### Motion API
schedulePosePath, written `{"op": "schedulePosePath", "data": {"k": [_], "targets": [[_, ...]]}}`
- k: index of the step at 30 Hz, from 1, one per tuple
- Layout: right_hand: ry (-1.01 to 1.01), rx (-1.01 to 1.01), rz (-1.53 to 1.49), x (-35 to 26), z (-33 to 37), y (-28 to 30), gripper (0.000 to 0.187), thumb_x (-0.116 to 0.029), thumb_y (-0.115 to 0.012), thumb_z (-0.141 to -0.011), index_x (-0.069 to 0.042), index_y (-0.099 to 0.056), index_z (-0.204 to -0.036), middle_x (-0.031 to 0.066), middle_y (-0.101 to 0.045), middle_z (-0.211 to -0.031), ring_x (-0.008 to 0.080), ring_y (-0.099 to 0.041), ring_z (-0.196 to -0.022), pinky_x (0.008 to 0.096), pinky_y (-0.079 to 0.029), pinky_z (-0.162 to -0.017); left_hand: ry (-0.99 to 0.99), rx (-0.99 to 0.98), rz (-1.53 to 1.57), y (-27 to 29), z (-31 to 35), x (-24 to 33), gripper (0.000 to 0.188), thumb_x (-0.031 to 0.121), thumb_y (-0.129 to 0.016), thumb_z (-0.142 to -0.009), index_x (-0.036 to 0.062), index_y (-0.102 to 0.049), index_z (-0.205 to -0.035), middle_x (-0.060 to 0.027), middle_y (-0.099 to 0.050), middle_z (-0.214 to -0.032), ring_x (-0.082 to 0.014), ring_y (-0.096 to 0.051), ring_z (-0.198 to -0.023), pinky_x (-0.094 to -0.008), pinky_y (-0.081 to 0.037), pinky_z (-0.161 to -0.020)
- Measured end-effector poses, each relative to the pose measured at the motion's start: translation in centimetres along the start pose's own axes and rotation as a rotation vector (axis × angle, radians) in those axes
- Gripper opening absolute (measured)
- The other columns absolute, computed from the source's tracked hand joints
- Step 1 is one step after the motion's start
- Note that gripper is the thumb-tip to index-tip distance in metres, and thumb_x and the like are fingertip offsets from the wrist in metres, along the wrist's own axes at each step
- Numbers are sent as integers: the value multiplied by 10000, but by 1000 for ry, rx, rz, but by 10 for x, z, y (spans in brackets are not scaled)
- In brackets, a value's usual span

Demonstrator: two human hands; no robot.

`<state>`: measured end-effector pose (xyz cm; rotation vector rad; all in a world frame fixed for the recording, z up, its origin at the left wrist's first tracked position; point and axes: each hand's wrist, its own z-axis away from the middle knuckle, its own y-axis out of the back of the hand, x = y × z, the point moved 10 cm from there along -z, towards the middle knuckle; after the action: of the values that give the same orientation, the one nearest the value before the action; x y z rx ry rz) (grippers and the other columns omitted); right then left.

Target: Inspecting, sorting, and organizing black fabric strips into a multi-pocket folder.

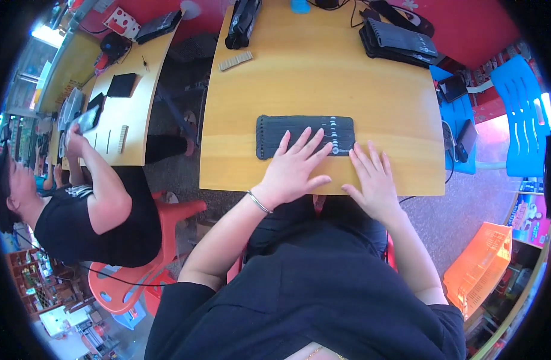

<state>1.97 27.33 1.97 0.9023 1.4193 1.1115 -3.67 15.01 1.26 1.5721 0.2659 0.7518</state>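
On the wooden table in front of me lies a flat black rectangular pouch with white printed marks near its right end and a row of small marks down its left edge. My left hand rests across its lower middle, fingers spread, palm down. Beside its right end is my right hand, flat on the table with fingers stretched out, the fingertips close to the pouch's lower right corner. Neither hand grips anything. A metal bangle circles my left wrist.
A stack of black pouches sits at the table's far right, another black bundle at the far left near a beige strip. At left, a person handles a dark item at another table. An orange crate and blue chair stand right.
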Motion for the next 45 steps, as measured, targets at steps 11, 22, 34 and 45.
{"op": "schedulePosePath", "data": {"k": [11, 22, 34, 45], "targets": [[99, 226, 126, -17, -73, 6, 791, -537, -548, -879, -72, -309, -1472, 158, -265, -1536, 329, -227, -1429, 574, -174, -1124, 180, 293, -165, 27, -11, -69, 642, 536, -464, -917, 134, -429, -1417, -182, -351, -1483, -350, -252, -1413, -537, -173, -1138], [160, 116, 165, -43, -107, -19, 738, -599, -502, -872, -209, -338, -1478, 129, -324, -1514, 296, -250, -1424, 557, -133, -1139, 202, 283, -187, 30, -9, -73, 637, 521, -500, -891, 184, -419, -1424, -164, -326, -1503, -337, -292, -1399, -538, -202, -1128], [54, 210, -55, -5, -104, -8, 587, -421, -565, -902, -41, -487, -1343, 163, -443, -1413, 322, -381, -1332, 454, -294, -1095, 149, 390, -29, 29, 1, -77, 486, 418, -476, -942, 160, -511, -1352, -168, -405, -1451, -332, -339, -1370, -525, -209, -1129], [-280, 355, -62, 17, -80, 19, 268, -210, -666, -849, -50, -665, -1064, 166, -641, -956, 326, -628, -895, 405, -507, -778, 166, 439, -104, 31, 5, -75, 473, 412, -471, -949, 144, -525, -1335, -134, -450, -1424, -323, -387, -1338, -517, -230, -1121]]}}
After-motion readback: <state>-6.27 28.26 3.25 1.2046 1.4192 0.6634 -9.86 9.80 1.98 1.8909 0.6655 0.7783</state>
